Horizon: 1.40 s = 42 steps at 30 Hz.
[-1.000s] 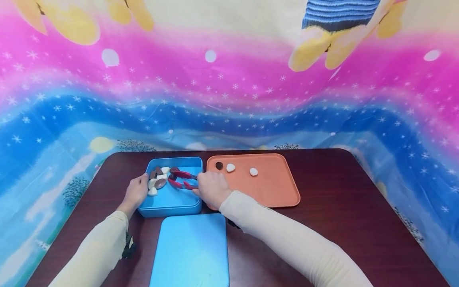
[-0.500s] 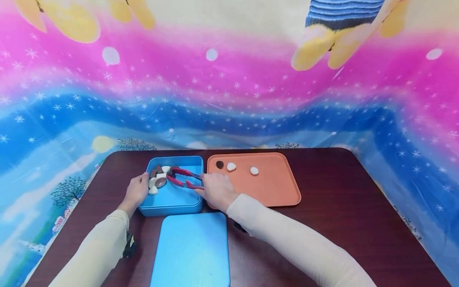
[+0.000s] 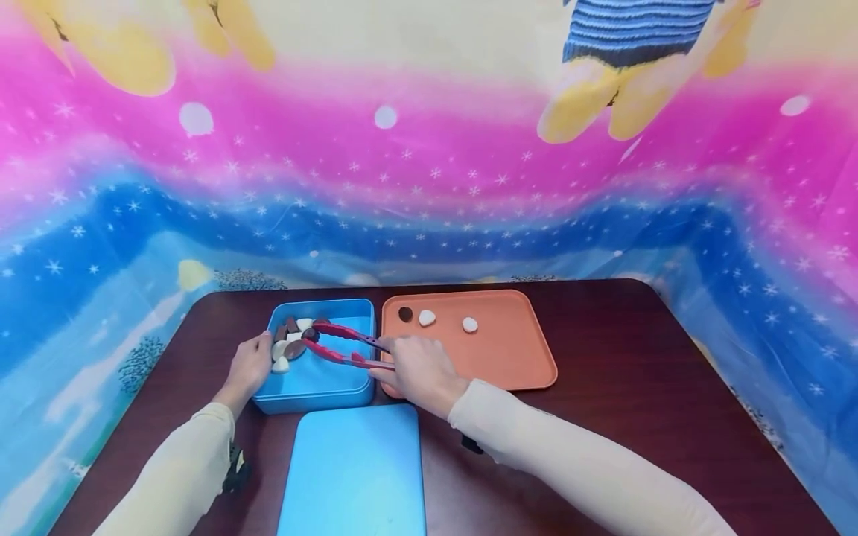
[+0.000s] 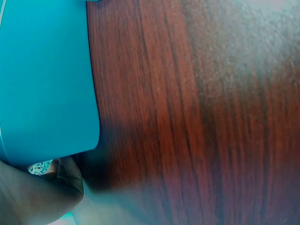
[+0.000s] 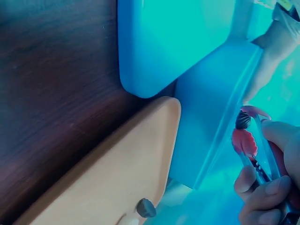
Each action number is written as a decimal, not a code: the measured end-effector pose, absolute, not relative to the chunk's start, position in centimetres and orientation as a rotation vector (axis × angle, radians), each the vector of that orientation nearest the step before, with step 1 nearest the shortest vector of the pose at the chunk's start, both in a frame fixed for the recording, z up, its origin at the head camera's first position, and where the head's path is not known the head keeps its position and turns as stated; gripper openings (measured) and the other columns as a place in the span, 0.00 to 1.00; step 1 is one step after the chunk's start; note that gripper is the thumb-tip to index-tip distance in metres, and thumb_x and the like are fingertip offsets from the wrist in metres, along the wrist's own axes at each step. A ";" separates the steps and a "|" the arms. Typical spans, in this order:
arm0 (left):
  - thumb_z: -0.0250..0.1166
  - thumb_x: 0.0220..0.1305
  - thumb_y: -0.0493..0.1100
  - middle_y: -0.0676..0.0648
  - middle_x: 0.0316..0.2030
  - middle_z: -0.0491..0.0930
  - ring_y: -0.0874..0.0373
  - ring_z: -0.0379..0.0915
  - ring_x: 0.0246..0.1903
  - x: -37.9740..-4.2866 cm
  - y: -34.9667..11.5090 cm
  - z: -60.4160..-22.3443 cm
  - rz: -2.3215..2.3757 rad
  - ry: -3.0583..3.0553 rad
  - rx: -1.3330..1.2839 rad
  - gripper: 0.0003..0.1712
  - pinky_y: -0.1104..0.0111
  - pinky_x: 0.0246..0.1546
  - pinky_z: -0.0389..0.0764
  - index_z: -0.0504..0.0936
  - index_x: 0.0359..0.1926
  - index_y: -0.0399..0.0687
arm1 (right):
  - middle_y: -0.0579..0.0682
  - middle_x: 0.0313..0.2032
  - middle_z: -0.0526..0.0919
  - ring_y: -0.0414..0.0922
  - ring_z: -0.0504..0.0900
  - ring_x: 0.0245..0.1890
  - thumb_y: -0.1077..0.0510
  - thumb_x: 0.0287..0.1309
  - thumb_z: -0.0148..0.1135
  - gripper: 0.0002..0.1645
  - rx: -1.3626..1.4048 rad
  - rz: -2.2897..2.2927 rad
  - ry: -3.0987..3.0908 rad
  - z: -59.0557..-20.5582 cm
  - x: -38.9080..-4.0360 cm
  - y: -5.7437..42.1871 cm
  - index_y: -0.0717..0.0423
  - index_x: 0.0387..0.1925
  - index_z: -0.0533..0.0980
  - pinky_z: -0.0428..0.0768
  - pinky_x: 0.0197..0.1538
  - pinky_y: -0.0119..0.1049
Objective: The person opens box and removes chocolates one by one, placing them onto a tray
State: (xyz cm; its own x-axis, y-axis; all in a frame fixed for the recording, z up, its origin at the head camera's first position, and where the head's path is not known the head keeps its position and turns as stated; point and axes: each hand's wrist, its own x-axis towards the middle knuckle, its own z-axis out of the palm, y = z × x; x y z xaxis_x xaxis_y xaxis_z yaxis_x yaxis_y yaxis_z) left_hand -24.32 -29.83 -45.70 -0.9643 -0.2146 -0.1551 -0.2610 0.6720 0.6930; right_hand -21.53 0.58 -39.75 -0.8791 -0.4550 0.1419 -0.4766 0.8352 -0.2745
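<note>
A: Behind your work hangs a printed cloth backdrop (image 3: 429, 179), and before it stands your wood-grain table (image 3: 623, 372). Why would you want everything bunched so closely?

B: Probably to spare your arms. Your orange tray (image 3: 503, 361) sits just beside the blue box (image 3: 315, 400), on its right, so little reach separates them.

A: And your blue lid (image 3: 355, 473)?

B: It lies flat on your side of the box, leaving the top uncovered. Whether the two touch, you can't tell from here.

A: What are your hands doing?

B: Your left hand (image 3: 249, 366) grips the box's left side, fingers bent against the wall, likely so the box won't slide. Your right hand (image 3: 424, 372) has its fingers wrapped round the handles of the red-tipped tongs (image 3: 338, 328), which reach in over the right rim, well out of your other arm's way.

A: And between the tips?

B: A dark ridged chocolate (image 5: 243, 120), by its look, nipped within the box's opening; the ridges may give you purchase. Whether it's clear of its neighbours is hidden. Your white and brown chocolates (image 3: 295, 348) crowd the left side, while on the tray a dark chocolate (image 3: 405, 314) and two white chocolates (image 3: 427, 318) lie apart, perhaps so each is easily nipped.
</note>
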 end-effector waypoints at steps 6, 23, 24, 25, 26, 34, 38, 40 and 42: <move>0.26 0.81 0.57 0.43 0.28 0.64 0.44 0.68 0.39 -23.9 -30.0 -45.8 1.181 2.827 -0.408 0.34 0.56 0.42 0.66 0.68 0.32 0.39 | 0.42 0.23 0.82 0.37 0.72 0.18 0.37 0.61 0.69 0.30 0.720 0.551 -2.976 -39.3 -20.2 2.2 0.46 0.60 0.80 0.69 0.17 0.29; 0.23 0.80 0.60 0.23 0.64 0.65 0.29 0.62 0.65 -22.6 -29.3 -45.5 1.199 2.741 -0.421 0.43 0.40 0.64 0.66 0.64 0.69 0.29 | 0.40 0.27 0.82 0.36 0.71 0.23 0.36 0.55 0.72 0.33 0.603 0.613 -2.922 -39.2 -17.1 8.0 0.42 0.60 0.81 0.68 0.25 0.32; 0.23 0.80 0.60 0.23 0.65 0.64 0.29 0.60 0.67 -22.4 -29.2 -45.5 1.198 2.737 -0.421 0.43 0.40 0.65 0.65 0.62 0.71 0.29 | 0.41 0.29 0.85 0.36 0.72 0.24 0.36 0.55 0.72 0.33 0.591 0.617 -2.923 -39.3 -16.9 8.4 0.42 0.60 0.81 0.69 0.26 0.33; 0.23 0.80 0.60 0.23 0.65 0.64 0.29 0.60 0.67 -22.3 -29.1 -45.5 1.199 2.733 -0.425 0.43 0.40 0.65 0.65 0.62 0.71 0.29 | 0.42 0.33 0.87 0.37 0.73 0.26 0.36 0.55 0.73 0.33 0.582 0.616 -2.921 -39.5 -16.8 8.8 0.42 0.61 0.80 0.69 0.26 0.33; 0.23 0.80 0.60 0.23 0.66 0.64 0.29 0.60 0.67 -22.2 -29.0 -45.5 1.198 2.731 -0.430 0.43 0.40 0.65 0.65 0.62 0.72 0.29 | 0.44 0.35 0.88 0.37 0.74 0.26 0.37 0.54 0.73 0.34 0.572 0.616 -2.923 -39.6 -16.6 9.2 0.42 0.61 0.80 0.69 0.27 0.34; 0.24 0.81 0.59 0.24 0.62 0.68 0.30 0.62 0.66 -21.4 -28.8 -45.3 1.193 2.731 -0.449 0.42 0.40 0.64 0.67 0.65 0.69 0.30 | 0.47 0.41 0.89 0.39 0.76 0.28 0.39 0.52 0.75 0.35 0.507 0.617 -2.899 -40.5 -15.6 12.1 0.43 0.61 0.81 0.70 0.27 0.34; 0.25 0.81 0.59 0.31 0.41 0.69 0.35 0.69 0.53 -21.2 -28.7 -45.2 1.201 2.755 -0.472 0.39 0.48 0.52 0.71 0.71 0.51 0.31 | 0.48 0.40 0.89 0.39 0.74 0.28 0.39 0.53 0.75 0.36 0.496 0.649 -2.898 -40.5 -15.2 13.2 0.44 0.62 0.80 0.68 0.27 0.33; 0.25 0.81 0.59 0.29 0.43 0.70 0.34 0.69 0.54 -21.1 -28.8 -45.2 1.198 2.756 -0.474 0.39 0.46 0.54 0.71 0.71 0.53 0.30 | 0.49 0.41 0.90 0.39 0.75 0.28 0.39 0.53 0.75 0.36 0.496 0.653 -2.893 -40.5 -15.0 13.8 0.45 0.62 0.80 0.69 0.27 0.32; 0.24 0.81 0.59 0.27 0.52 0.71 0.32 0.67 0.59 -20.9 -28.8 -45.3 1.191 2.755 -0.472 0.41 0.42 0.59 0.70 0.70 0.60 0.29 | 0.49 0.41 0.90 0.39 0.75 0.28 0.39 0.52 0.76 0.36 0.496 0.646 -2.882 -40.6 -14.9 14.4 0.46 0.61 0.80 0.69 0.27 0.32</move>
State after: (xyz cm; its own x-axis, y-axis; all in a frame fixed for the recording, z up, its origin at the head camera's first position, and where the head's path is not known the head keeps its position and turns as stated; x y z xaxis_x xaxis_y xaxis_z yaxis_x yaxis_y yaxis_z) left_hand -20.89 -28.77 -45.29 -0.9465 -0.2405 -0.2151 -0.3214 0.6452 0.6931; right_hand -14.93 14.38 -40.55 -0.9347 -0.2858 0.2114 -0.3487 0.8528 -0.3889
